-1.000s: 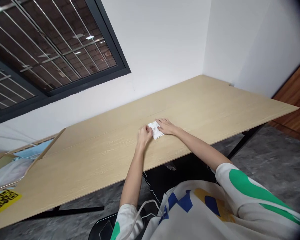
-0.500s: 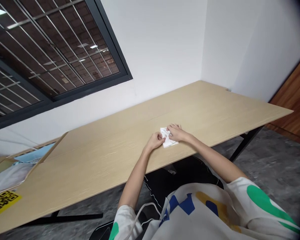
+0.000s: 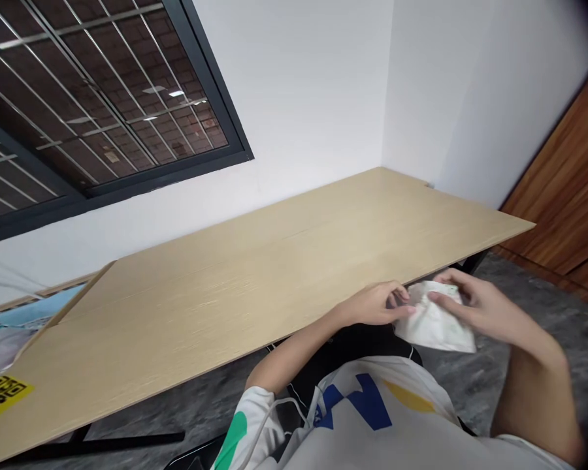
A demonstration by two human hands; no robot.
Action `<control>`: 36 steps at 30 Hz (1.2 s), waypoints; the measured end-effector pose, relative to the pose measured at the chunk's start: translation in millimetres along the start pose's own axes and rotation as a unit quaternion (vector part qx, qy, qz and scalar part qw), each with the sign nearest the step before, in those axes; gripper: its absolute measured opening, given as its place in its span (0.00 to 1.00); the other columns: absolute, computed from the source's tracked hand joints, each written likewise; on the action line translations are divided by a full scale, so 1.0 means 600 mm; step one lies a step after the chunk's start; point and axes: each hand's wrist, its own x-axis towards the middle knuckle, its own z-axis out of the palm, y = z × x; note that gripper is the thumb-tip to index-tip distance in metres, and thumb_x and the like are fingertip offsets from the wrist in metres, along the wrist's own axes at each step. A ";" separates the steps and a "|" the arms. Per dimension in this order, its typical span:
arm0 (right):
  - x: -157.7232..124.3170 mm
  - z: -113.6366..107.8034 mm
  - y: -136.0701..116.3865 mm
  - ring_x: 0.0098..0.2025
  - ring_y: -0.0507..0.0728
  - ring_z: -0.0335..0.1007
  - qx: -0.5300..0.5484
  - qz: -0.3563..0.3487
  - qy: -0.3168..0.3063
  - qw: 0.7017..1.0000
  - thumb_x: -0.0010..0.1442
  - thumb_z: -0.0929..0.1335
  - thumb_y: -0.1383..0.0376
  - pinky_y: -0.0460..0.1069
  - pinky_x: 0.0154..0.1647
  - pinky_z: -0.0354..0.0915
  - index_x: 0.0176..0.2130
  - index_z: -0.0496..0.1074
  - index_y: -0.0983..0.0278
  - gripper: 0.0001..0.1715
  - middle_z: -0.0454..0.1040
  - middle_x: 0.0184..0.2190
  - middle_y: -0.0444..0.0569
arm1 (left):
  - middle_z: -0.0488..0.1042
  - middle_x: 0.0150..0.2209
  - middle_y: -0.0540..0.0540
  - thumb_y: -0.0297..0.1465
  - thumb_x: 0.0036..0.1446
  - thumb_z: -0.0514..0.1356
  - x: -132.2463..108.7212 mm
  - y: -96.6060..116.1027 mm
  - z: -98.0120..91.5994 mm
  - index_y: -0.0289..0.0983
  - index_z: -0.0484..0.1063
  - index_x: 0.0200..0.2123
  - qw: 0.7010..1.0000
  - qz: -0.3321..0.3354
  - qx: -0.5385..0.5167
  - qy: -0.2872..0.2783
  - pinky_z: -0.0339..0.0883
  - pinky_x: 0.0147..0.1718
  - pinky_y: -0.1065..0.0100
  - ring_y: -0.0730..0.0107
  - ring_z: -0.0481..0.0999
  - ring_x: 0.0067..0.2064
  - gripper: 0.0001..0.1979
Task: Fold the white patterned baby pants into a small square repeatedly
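A small white folded cloth (image 3: 434, 321) with a faint print is held off the table, just past the front edge of the wooden table (image 3: 255, 274), above my lap. My left hand (image 3: 375, 304) pinches its left edge. My right hand (image 3: 475, 304) grips its top and right side, fingers curled over it. Both hands are close together with the cloth between them.
A dark-framed barred window (image 3: 93, 98) fills the upper left wall. At the far left stands a cardboard box (image 3: 24, 320) with light fabric in it, and a yellow QR sticker (image 3: 0, 397) lies on the table. A wooden door (image 3: 563, 189) is at right.
The folded cloth lay on the table under both hands; now both hands have lifted it off the table and brought it toward my body, to the right.
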 end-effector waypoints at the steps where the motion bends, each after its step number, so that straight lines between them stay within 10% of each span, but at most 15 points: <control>1: -0.013 -0.014 -0.007 0.27 0.63 0.72 0.033 0.016 0.037 0.999 0.53 0.76 0.43 0.58 0.23 0.67 0.41 0.76 0.51 0.21 0.78 0.33 0.52 | 0.80 0.42 0.44 0.49 0.58 0.69 0.005 0.020 0.009 0.42 0.75 0.48 1.000 0.018 0.005 -0.002 0.72 0.39 0.65 0.64 0.80 0.42 0.21; 7: -0.017 -0.009 -0.056 0.18 0.57 0.59 0.147 0.079 0.287 0.943 0.47 0.79 0.43 0.53 0.14 0.57 0.44 0.76 0.50 0.28 0.71 0.25 0.47 | 0.76 0.55 0.42 0.47 0.46 0.77 0.009 0.113 0.055 0.44 0.71 0.55 0.982 0.144 -0.007 0.121 0.71 0.60 0.57 0.56 0.78 0.55 0.35; 15: 0.005 0.033 -0.043 0.24 0.57 0.67 0.247 0.088 0.317 0.911 0.46 0.80 0.46 0.53 0.20 0.65 0.43 0.75 0.55 0.29 0.75 0.33 0.48 | 0.75 0.62 0.42 0.40 0.62 0.69 0.006 0.093 0.054 0.43 0.71 0.58 0.971 0.201 0.056 0.118 0.67 0.66 0.56 0.59 0.74 0.65 0.23; 27: -0.003 0.064 -0.074 0.57 0.64 0.77 0.359 -0.046 0.100 0.927 0.57 0.80 0.51 0.60 0.56 0.76 0.69 0.60 0.52 0.49 0.75 0.59 0.56 | 0.75 0.56 0.41 0.36 0.56 0.73 -0.018 0.095 0.016 0.41 0.72 0.52 0.965 0.164 -0.017 0.206 0.75 0.60 0.55 0.60 0.79 0.58 0.22; 36: -0.007 0.063 -0.078 0.64 0.66 0.72 0.380 -0.097 0.002 0.920 0.65 0.75 0.54 0.64 0.64 0.71 0.72 0.58 0.53 0.44 0.70 0.66 0.59 | 0.73 0.54 0.41 0.35 0.62 0.69 -0.019 0.068 0.014 0.40 0.73 0.49 0.943 0.165 -0.065 0.283 0.76 0.58 0.55 0.62 0.78 0.56 0.15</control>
